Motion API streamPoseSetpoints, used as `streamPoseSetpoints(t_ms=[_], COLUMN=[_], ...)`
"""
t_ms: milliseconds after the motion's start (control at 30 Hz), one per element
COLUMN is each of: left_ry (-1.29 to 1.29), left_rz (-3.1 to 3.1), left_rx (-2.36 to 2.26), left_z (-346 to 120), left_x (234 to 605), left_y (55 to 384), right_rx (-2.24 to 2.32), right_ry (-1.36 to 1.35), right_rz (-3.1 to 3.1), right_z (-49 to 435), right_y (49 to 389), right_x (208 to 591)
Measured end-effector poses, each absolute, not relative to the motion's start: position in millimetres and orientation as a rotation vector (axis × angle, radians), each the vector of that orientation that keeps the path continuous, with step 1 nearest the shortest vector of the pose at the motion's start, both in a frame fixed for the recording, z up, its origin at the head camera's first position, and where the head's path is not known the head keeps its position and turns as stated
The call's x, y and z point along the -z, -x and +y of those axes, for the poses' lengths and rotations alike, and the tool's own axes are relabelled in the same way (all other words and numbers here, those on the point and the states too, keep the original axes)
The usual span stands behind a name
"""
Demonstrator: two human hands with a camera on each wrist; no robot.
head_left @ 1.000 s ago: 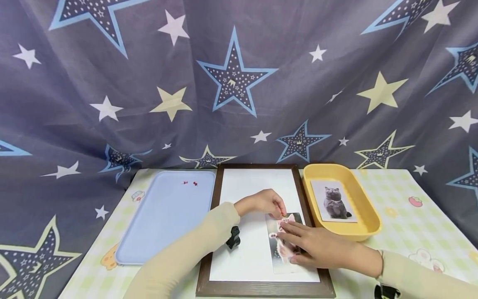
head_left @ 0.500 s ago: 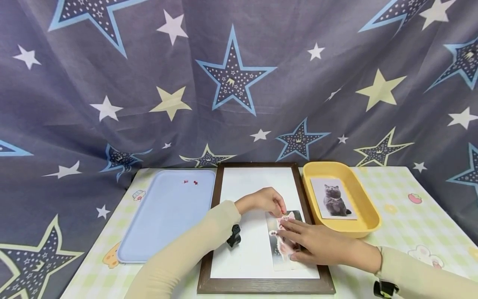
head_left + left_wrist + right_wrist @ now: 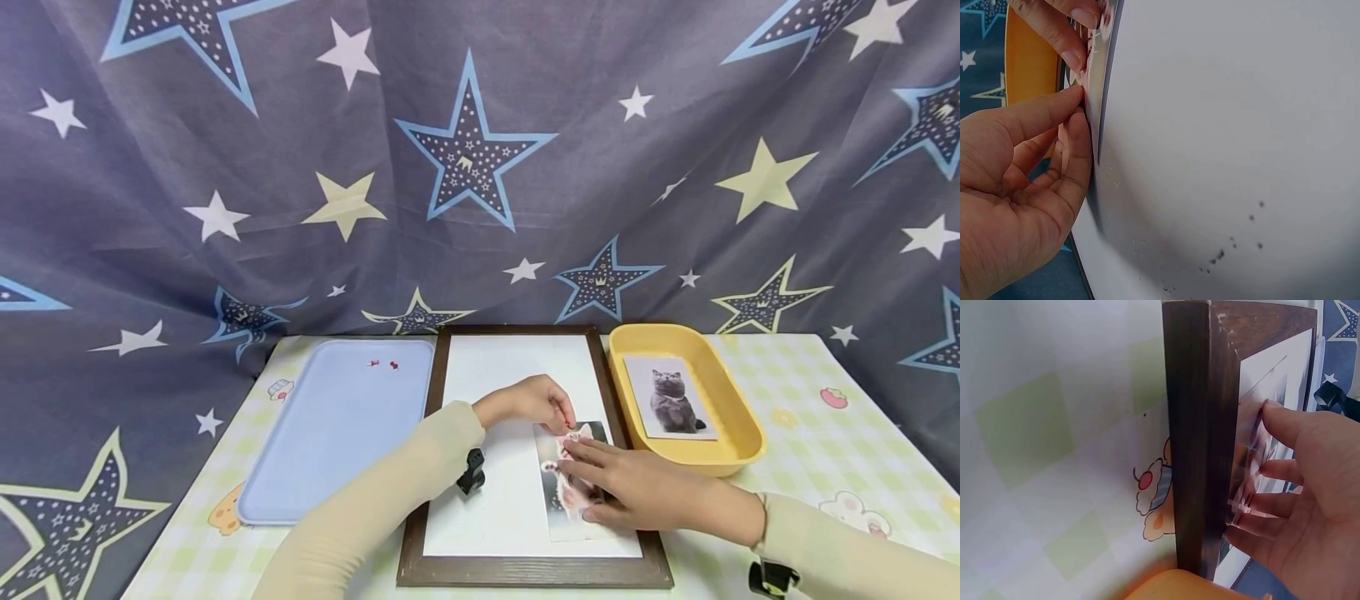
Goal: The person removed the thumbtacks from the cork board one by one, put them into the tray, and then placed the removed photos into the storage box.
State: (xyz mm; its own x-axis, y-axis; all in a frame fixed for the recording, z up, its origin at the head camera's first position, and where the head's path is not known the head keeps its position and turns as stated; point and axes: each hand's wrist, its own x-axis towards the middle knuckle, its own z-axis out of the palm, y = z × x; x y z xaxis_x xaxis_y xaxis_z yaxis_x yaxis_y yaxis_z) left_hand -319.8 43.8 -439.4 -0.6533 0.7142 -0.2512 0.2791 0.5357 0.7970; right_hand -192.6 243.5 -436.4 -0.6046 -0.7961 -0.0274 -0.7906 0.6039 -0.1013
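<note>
A photo of a pink-and-white kitten (image 3: 553,512) lies on the lower right of the white board (image 3: 480,517) with a dark brown frame. At the photo's top edge my left hand (image 3: 531,404) pinches a red push pin (image 3: 567,426) between thumb and finger. The left wrist view shows these fingertips against the photo, with the pin itself mostly hidden. My right hand (image 3: 645,492) rests on the photo with fingers extended, covering much of its right side. In the right wrist view its spread fingertips (image 3: 1267,407) touch the photo's surface.
Left of the board is a light blue tray (image 3: 322,442) bearing two red push pins (image 3: 393,365). A yellow bin (image 3: 738,425) on the right holds a grey cat photo (image 3: 667,400). Behind the checked tablecloth (image 3: 817,450) hangs a star-patterned curtain (image 3: 525,75).
</note>
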Motion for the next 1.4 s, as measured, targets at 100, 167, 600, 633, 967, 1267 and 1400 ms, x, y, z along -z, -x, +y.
streamPoseSetpoints(t_ms=[100, 167, 600, 633, 967, 1267, 1400], left_ry=[-0.809, -0.814, -0.804, -0.805, -0.81, -0.808, -0.8], left_rz=[2.207, 2.208, 2.22, 2.219, 2.219, 2.222, 2.223], left_rx=[-1.006, -1.002, -0.985, -0.985, -0.983, -0.992, -0.991], left_z=[43.7, 43.8, 44.4, 44.4, 44.8, 44.4, 44.2], left_x=[439.6, 439.1, 440.0, 440.0, 440.6, 443.0, 442.6], left_y=[319.9, 319.7, 321.8, 321.9, 322.2, 322.8, 321.6], right_rx=[0.124, 0.124, 0.13, 0.131, 0.123, 0.127, 0.132], right_ry=[1.352, 1.346, 1.306, 1.305, 1.311, 1.299, 1.293], right_rz=[2.751, 2.751, 2.738, 2.738, 2.744, 2.746, 2.743], right_z=[243.2, 243.0, 242.7, 242.7, 242.4, 241.7, 241.6], right_y=[192.7, 192.6, 191.8, 191.8, 192.2, 192.0, 191.4], right_x=[436.3, 436.2, 432.9, 433.0, 434.3, 434.7, 434.2])
